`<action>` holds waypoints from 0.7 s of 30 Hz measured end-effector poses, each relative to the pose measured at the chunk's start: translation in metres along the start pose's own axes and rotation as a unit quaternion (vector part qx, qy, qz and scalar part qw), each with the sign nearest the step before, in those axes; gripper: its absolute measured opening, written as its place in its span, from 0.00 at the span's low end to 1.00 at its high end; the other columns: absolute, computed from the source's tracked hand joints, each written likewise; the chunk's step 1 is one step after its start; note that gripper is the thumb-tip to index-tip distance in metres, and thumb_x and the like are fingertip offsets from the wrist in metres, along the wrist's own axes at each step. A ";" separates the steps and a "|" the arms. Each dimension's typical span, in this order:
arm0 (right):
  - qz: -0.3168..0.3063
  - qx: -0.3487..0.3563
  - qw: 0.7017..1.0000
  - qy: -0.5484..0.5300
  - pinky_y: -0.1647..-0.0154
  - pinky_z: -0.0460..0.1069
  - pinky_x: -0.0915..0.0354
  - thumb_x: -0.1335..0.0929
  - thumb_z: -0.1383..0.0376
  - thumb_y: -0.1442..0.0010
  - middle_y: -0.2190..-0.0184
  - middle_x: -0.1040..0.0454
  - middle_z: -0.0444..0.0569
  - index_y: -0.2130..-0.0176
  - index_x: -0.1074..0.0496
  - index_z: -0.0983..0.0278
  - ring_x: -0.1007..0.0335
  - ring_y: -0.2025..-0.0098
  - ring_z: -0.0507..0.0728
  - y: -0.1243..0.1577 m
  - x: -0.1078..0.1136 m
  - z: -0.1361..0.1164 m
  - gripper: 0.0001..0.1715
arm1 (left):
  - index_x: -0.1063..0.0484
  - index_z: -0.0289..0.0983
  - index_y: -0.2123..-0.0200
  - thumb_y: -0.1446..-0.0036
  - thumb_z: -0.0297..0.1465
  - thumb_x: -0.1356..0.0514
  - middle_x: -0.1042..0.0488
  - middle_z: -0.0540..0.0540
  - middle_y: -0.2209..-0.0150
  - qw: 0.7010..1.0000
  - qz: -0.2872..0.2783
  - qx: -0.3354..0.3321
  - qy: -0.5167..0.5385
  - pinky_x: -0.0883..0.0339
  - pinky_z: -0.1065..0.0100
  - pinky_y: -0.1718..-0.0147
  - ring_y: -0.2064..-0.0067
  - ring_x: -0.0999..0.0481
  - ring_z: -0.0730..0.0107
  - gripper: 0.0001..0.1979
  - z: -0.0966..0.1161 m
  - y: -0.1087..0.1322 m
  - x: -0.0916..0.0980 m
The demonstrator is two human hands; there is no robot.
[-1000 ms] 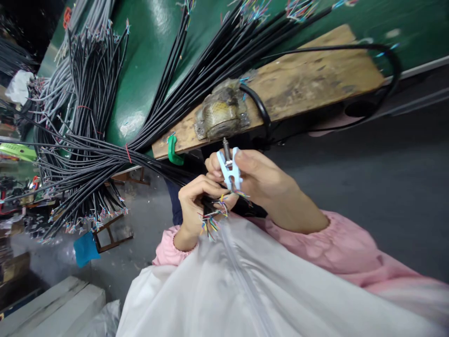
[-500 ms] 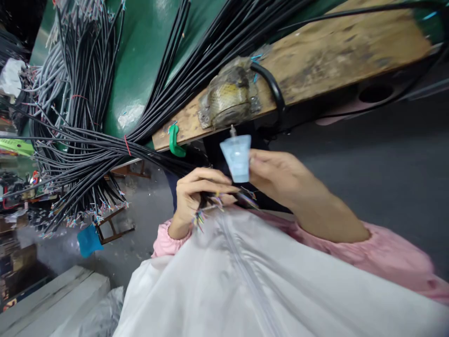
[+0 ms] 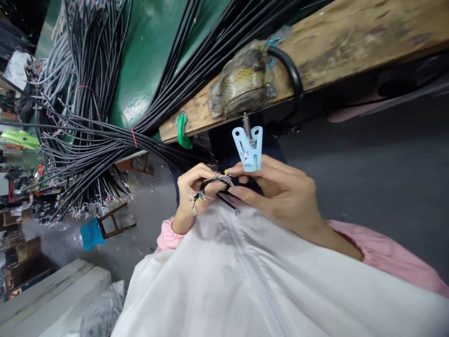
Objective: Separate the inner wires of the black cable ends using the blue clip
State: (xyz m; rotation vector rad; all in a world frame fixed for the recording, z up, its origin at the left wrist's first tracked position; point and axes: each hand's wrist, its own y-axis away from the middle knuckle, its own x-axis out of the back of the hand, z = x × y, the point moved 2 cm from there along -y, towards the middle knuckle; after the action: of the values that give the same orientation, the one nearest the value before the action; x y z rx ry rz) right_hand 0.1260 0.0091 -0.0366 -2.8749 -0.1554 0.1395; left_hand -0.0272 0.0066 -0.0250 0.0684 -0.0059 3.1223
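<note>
Several black cables [image 3: 199, 196] with stripped, coloured wire ends are gripped in my left hand [image 3: 189, 189], close to my lap. My right hand [image 3: 284, 189] pinches the fanned coloured wires [image 3: 226, 177] of one cable end between thumb and fingers, beside the left fingertips. Just above the right fingers a light blue plastic clip [image 3: 248, 149] hangs from the metal shaft [image 3: 246, 122] of a small motor [image 3: 243, 82] wrapped in clear tape. Part of the cables is hidden behind my fingers.
The motor sits on a wooden board [image 3: 351, 47] at the edge of a green table [image 3: 147, 51]. A green hook-shaped piece [image 3: 183, 132] is on the board's edge. Large bundles of black cable [image 3: 94, 61] lie on the left. A blue stool [image 3: 91, 234] stands below.
My right hand has left the blue clip and moved down to the wire ends beside my left hand. The clip, formerly blurred, now shows its two arms. The view has shifted slightly.
</note>
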 end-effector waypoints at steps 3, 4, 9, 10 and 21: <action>0.008 0.021 1.000 0.006 0.70 0.49 0.30 0.27 0.64 0.41 0.67 0.23 0.47 0.59 0.20 0.57 0.27 0.68 0.54 0.004 0.001 -0.004 0.08 | 0.27 0.35 0.78 0.53 0.48 0.29 0.31 0.52 0.77 1.000 0.000 -0.020 -0.014 0.41 0.73 0.75 0.75 0.33 0.78 0.22 0.002 0.001 -0.002; 0.009 0.023 1.000 0.006 0.69 0.49 0.30 0.28 0.65 0.40 0.66 0.22 0.48 0.58 0.20 0.56 0.26 0.67 0.54 0.003 0.002 -0.005 0.08 | 0.27 0.35 0.78 0.52 0.48 0.29 0.32 0.52 0.77 1.000 -0.001 -0.024 -0.019 0.42 0.73 0.76 0.75 0.34 0.78 0.22 0.003 0.001 -0.002; -0.025 0.000 1.000 -0.017 0.64 0.48 0.26 0.33 0.61 0.33 0.65 0.21 0.49 0.61 0.19 0.56 0.22 0.63 0.54 -0.005 0.007 -0.003 0.11 | 0.25 0.35 0.76 0.42 0.42 0.34 0.31 0.52 0.78 0.997 -0.027 -0.055 -0.051 0.44 0.74 0.77 0.77 0.35 0.79 0.18 0.012 0.003 -0.002; -0.035 -0.005 0.999 -0.032 0.65 0.48 0.26 0.33 0.58 0.33 0.65 0.21 0.49 0.61 0.19 0.57 0.22 0.63 0.54 -0.006 0.006 -0.001 0.12 | 0.25 0.35 0.75 0.40 0.41 0.36 0.31 0.51 0.78 0.995 -0.035 -0.068 -0.058 0.44 0.74 0.77 0.77 0.34 0.79 0.17 0.014 0.004 -0.002; -0.029 0.144 0.989 0.020 0.72 0.43 0.34 0.34 0.67 0.33 0.70 0.29 0.46 0.64 0.25 0.62 0.30 0.70 0.49 -0.006 0.000 0.000 0.08 | 0.25 0.35 0.74 0.36 0.39 0.40 0.29 0.51 0.79 0.979 -0.063 -0.141 -0.133 0.42 0.74 0.79 0.78 0.33 0.80 0.17 0.018 0.008 -0.002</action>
State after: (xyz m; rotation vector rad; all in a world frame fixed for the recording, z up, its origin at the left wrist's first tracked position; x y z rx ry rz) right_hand 0.1252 0.0146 -0.0352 -2.5813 -0.1935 0.0847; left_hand -0.0246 -0.0011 -0.0075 0.4611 -0.4278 2.9248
